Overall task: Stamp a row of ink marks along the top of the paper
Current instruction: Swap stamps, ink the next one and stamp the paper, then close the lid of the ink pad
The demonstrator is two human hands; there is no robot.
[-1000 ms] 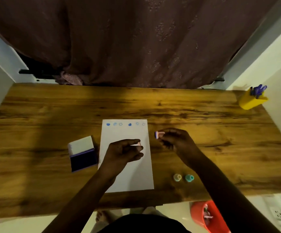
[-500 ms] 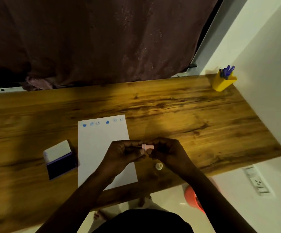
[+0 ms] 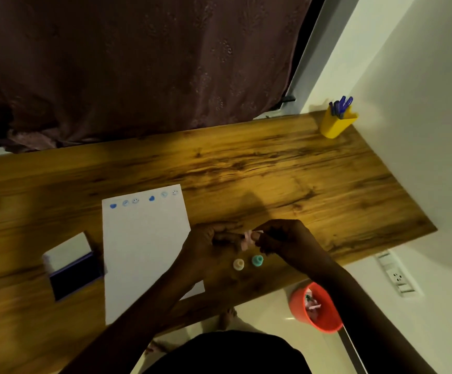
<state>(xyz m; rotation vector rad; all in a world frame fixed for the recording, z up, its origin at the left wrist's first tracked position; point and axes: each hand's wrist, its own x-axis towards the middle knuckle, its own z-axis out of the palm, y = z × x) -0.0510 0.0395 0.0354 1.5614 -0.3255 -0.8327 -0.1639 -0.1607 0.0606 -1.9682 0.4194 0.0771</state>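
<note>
At the far left of the wooden desk [image 3: 246, 168] an ink pad [image 3: 75, 265] lies open, its pale lid tipped back and its dark blue pad facing up. Just beside it to the right lies the white paper [image 3: 143, 249], with six blue ink marks [image 3: 135, 201] in a row along its top edge, in two groups of three with a gap between. The left hand [image 3: 206, 247] reaches over the paper's right edge, its fingers curled in around a small pink stamp [image 3: 247, 238] that is blurred; the right hand [image 3: 287, 244] meets it from the other side, fingertips pinched on the same stamp, so both hold it above the desk, just right of the paper. Beneath the hands, a cream stamp [image 3: 238, 264] and a teal stamp [image 3: 257, 260] stand on the desk side by side. Farther right, a yellow pen holder [image 3: 336, 125] with blue pens sits at the desk's far corner, and an orange bucket [image 3: 319, 309] stands on the floor below.
</note>
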